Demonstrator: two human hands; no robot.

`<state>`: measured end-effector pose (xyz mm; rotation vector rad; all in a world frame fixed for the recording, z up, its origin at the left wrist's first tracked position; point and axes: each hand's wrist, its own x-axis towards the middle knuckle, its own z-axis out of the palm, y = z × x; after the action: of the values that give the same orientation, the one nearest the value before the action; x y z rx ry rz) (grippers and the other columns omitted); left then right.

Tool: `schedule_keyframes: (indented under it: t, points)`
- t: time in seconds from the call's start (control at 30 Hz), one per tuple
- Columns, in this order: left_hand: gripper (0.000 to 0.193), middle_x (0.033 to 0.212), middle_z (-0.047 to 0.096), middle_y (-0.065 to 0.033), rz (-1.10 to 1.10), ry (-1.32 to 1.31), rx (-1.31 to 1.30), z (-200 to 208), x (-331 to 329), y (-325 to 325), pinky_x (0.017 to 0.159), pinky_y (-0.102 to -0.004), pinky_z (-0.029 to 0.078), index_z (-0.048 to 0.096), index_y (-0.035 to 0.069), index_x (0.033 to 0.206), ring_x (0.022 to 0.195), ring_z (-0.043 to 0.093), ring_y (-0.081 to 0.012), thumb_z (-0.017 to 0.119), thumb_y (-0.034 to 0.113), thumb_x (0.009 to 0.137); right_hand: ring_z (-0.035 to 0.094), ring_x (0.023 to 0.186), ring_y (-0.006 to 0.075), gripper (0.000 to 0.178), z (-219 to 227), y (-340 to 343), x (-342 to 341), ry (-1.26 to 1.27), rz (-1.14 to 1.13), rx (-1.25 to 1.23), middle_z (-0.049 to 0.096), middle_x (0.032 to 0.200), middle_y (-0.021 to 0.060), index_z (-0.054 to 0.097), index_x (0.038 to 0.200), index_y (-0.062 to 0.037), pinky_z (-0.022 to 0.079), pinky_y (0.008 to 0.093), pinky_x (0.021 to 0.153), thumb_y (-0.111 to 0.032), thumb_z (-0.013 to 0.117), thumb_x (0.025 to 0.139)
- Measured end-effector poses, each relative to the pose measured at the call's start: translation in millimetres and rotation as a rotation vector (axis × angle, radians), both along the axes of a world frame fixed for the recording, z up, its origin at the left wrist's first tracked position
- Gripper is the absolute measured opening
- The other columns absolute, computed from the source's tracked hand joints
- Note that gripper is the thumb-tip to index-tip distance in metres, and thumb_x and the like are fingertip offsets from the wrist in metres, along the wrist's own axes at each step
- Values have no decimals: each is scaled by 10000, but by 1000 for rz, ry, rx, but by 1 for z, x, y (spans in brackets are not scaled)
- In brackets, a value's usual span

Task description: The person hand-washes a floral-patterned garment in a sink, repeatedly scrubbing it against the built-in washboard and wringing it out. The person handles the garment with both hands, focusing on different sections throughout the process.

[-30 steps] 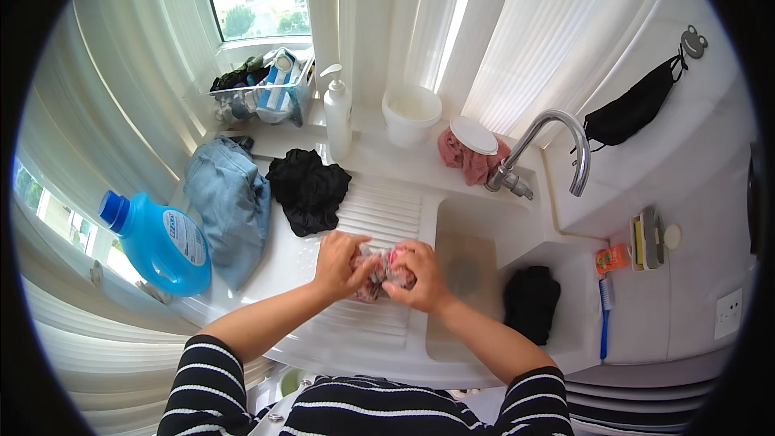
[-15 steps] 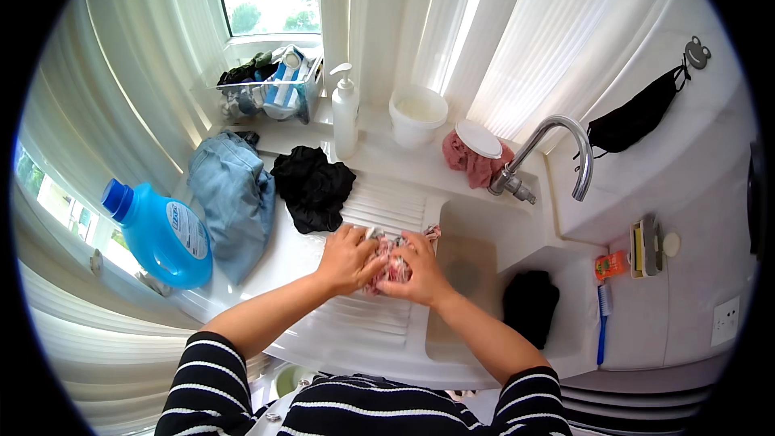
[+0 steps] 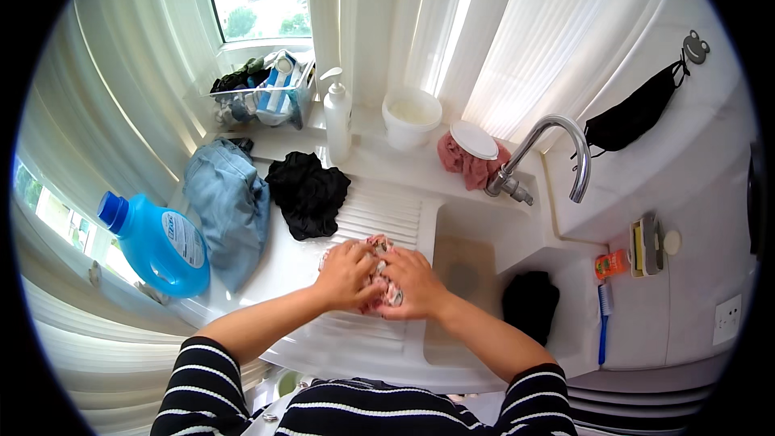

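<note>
A bunched pink patterned cloth lies on the ribbed washboard of the white sink. From its left side my left hand grips it with curled fingers. My right hand closes over its right side, the fingertips almost meeting those of the left. Parts of the cloth show between and beyond the fingers; the rest is hidden under my palms. Just past my left hand lies a crumpled black garment, apart from the cloth.
Left are light blue jeans and a blue detergent bottle. Behind stand a clear bin, a white pump bottle and a white tub. Right of the basin are a curved faucet, black cloth and blue brush.
Both hands have pressed the cloth slightly lower in the view. My right hand has flattened more over it, and the cloth end that stuck out at the right no longer shows there.
</note>
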<state>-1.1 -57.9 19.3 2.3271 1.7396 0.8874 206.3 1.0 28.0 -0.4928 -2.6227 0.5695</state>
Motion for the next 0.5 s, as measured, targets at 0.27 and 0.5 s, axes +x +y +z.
schedule_keyframes:
  t: [0.27, 0.5]
  points:
    - [174, 879, 599, -110, 167, 60, 192, -16, 1, 68, 743, -435, 441, 640, 74, 789, 853, 544, -323, 664, 235, 849, 566, 1025, 362, 483, -28, 60, -31, 142, -340, -56, 609, 1073, 159, 615, 942, -84, 467, 452, 872, -352, 801, 586]
    - [214, 821, 576, -67, -138, -250, 271, 12, -3, 19, 736, -407, 408, 611, 82, 743, 824, 533, -290, 714, 262, 796, 452, 1268, 369, 366, 3, 16, -3, 105, -172, -234, 479, 1402, 176, 625, 816, -121, 379, 495, 1035, -358, 816, 611]
